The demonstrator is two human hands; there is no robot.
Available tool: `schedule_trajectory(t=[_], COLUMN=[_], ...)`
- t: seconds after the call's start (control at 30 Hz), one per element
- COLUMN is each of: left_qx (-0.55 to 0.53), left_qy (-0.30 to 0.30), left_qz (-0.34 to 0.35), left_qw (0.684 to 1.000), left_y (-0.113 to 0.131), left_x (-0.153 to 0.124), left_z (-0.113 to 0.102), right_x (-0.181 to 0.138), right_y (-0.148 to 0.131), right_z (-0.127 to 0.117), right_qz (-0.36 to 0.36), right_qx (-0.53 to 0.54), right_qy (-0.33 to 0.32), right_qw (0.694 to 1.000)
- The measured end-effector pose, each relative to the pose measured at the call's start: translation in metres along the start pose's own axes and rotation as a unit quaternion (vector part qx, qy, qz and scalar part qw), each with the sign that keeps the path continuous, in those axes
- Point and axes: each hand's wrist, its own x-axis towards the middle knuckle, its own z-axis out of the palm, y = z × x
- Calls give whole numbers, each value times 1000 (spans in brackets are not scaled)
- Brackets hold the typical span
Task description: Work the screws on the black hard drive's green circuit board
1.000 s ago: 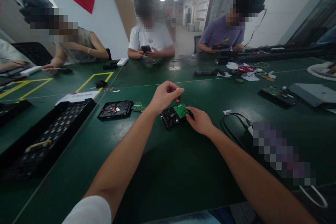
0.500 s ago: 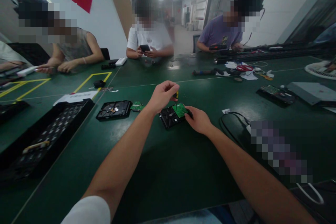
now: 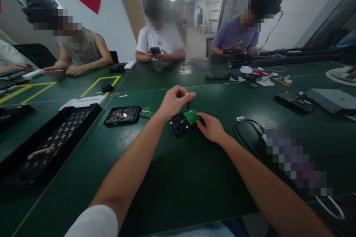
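Note:
A black hard drive (image 3: 180, 123) with a green circuit board (image 3: 190, 116) on top lies on the green table (image 3: 178, 170) in front of me. My left hand (image 3: 174, 100) is closed round a small screwdriver (image 3: 188, 102) with a yellow and black handle, its tip down on the circuit board. My right hand (image 3: 211, 127) rests on the drive's right edge, fingers curled against it and holding it in place.
A second opened hard drive (image 3: 122, 114) and a loose green board (image 3: 146, 112) lie to the left. A black tray (image 3: 47, 144) stands at the near left. A black cable (image 3: 247, 133) curls to the right. Three people sit across the table. Scissors (image 3: 260, 73) and papers lie far right.
My left hand shifted slightly with the screwdriver over the board, and my view moved a little. The right hand stays on the drive.

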Motion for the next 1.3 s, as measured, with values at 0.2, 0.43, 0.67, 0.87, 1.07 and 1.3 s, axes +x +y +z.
schedule_trajectory(t=[0.2,0.43,0.67,0.87,1.07,1.3], left_qx=[-1,6,-8,-14,9,17], left_qy=[-4,-7,-6,-7,-9,-23], left_qz=[3,7,-3,-7,3,12], left_qw=[1000,1000,1000,1000,1000,1000], left_y=[0,-5,-2,1,-1,-1], left_x=[0,2,1,0,1,1], left_z=[-1,-3,-3,-1,-3,-6], right_x=[0,-1,0,1,1,1], right_y=[-1,-1,-1,2,4,1], right_z=[-1,0,-1,2,3,2], right_qz=[4,5,4,-3,-11,-4], right_qx=[-2,-3,1,-3,-7,-10], right_qy=[-1,3,0,10,9,5], right_qw=[1000,1000,1000,1000,1000,1000])
